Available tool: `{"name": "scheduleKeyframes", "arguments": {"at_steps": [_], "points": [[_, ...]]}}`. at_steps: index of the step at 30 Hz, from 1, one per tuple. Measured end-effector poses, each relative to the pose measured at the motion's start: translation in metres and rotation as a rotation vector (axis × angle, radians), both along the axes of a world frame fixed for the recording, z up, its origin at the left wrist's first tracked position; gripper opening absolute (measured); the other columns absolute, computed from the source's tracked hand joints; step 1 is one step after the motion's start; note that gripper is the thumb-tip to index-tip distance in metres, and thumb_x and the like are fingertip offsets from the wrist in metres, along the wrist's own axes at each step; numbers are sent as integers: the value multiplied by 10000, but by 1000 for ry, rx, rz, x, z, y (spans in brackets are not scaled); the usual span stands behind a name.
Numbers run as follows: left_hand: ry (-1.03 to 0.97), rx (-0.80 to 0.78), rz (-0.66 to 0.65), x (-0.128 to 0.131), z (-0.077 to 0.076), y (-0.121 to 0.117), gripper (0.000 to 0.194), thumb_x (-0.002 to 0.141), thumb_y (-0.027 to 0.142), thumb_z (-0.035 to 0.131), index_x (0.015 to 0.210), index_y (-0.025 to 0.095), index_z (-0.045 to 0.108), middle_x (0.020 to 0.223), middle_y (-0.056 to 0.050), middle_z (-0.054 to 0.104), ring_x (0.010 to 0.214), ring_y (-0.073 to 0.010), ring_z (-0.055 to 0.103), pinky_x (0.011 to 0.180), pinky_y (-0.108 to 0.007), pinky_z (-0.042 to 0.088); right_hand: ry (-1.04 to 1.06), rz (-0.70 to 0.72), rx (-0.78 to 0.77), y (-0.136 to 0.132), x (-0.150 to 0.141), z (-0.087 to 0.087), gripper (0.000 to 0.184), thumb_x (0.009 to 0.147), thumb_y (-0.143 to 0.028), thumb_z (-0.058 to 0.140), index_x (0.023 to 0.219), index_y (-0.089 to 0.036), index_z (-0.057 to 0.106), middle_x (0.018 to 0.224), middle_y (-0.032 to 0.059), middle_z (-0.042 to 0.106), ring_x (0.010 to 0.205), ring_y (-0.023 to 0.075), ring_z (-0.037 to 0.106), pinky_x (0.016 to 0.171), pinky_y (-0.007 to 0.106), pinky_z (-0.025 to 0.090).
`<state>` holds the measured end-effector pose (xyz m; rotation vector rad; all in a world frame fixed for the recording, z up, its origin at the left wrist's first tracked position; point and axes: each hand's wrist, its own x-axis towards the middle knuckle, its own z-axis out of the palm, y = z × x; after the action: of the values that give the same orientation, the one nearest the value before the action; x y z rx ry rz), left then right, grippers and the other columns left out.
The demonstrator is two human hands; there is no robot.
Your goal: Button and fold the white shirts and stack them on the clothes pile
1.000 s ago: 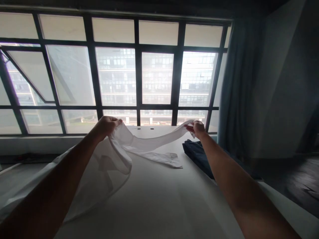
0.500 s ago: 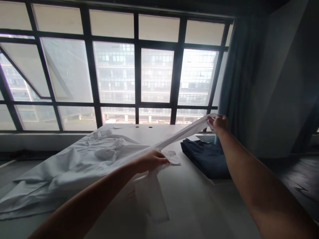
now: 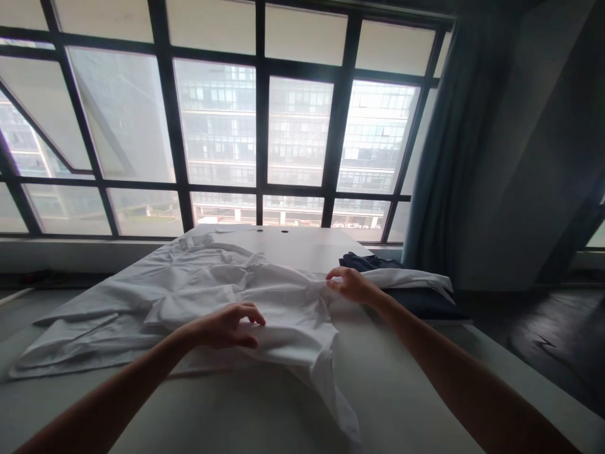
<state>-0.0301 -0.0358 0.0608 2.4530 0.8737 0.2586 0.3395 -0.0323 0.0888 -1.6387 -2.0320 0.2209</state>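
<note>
**Arranging a White Garment on the Bench: Sleeve Placement**

Reference: 12 o'clock is the window, with the dial centred on the bench, as the person faces it.

Location: the white garment lies wrinkled on the bench, from 9 o'clock across the centre. One sleeve crosses the dark folded cloth at 3 o'clock; another strip of white fabric trails toward 5 o'clock.

Hands: well apart from each other. The left hand, at 8 o'clock, is over the near part of the garment, thumb and fingers parted. The right hand, at 2 o'clock, has its fingertips at the sleeve's base; I cannot tell whether they pinch it.

Step in hand: apparently, laying out the sleeves. The next move probably calls for flattening the bunched fabric with light, even pressure.

Change: half a second earlier, the right hand held that sleeve raised; now it is down. The left hand's pinch is released.
</note>
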Motion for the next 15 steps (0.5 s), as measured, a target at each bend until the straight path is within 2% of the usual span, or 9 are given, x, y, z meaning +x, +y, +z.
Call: {"name": "scheduleKeyframes", "arguments": {"at_steps": [2, 3, 5, 7, 9, 11, 13, 15], "points": [[112, 63, -20, -24, -4, -7, 685, 674, 488, 832, 1293, 271, 637, 1368, -65, 602, 1213, -297, 570, 1018, -376, 470, -56, 318, -94, -30, -32, 1, 302, 842, -33, 565, 1059, -139, 747, 1161, 108, 726, 1093, 241, 664, 993, 322, 474], [164, 128, 26, -32, -6, -10, 730, 643, 449, 852, 1310, 269, 616, 1398, -73, 573, 1257, -315, 535, 1053, -402, 445, -83, 469, -178, -44, -43, 4, 386, 806, 0, 556, 1107, -153, 743, 1233, 90, 706, 1151, 236, 646, 1026, 326, 465], [261, 299, 200, -43, -11, -16, 670, 647, 350, 836, 1265, 218, 614, 1378, -114, 568, 1289, -344, 497, 1098, -454, 393, -138, 669, -334, -67, -59, 11, 568, 720, 46, 564, 1223, -173, 713, 1382, 74, 631, 1270, 241, 584, 1083, 339, 438], [351, 392, 386, -48, -15, -21, 533, 695, 294, 771, 1190, 166, 621, 1285, -153, 612, 1226, -352, 540, 1069, -470, 406, -165, 759, -435, -79, -66, 13, 706, 652, 72, 564, 1301, -181, 679, 1461, 76, 568, 1338, 250, 532, 1124, 354, 407], [419, 340, 507, -52, -16, -25, 408, 731, 297, 711, 1103, 147, 639, 1153, -149, 666, 1089, -337, 615, 965, -439, 470, -124, 802, -497, -81, -62, 10, 750, 634, 73, 560, 1328, -192, 669, 1465, 73, 567, 1358, 248, 515, 1147, 367, 381], [439, 193, 527, -60, -13, -26, 307, 722, 316, 688, 980, 152, 666, 1010, -104, 699, 946, -309, 656, 840, -386, 510, -12, 847, -560, -78, -50, 4, 698, 667, 38, 584, 1316, -199, 683, 1442, 73, 590, 1363, 246, 513, 1159, 380, 361], [391, 53, 436, -72, -8, -23, 252, 673, 283, 687, 892, 157, 682, 954, -60, 705, 894, -280, 663, 776, -336, 519, 120, 891, -639, -74, -33, 0, 591, 734, -50, 654, 1309, -184, 693, 1429, 100, 599, 1374, 260, 502, 1172, 402, 335], [302, -31, 321, -87, -4, -18, 308, 621, 176, 648, 922, 167, 712, 1021, -33, 711, 962, -266, 661, 818, -310, 523, 207, 920, -705, -74, -18, -1, 546, 777, -186, 745, 1320, -182, 690, 1461, 122, 567, 1404, 279, 466, 1192, 418, 295]]}}
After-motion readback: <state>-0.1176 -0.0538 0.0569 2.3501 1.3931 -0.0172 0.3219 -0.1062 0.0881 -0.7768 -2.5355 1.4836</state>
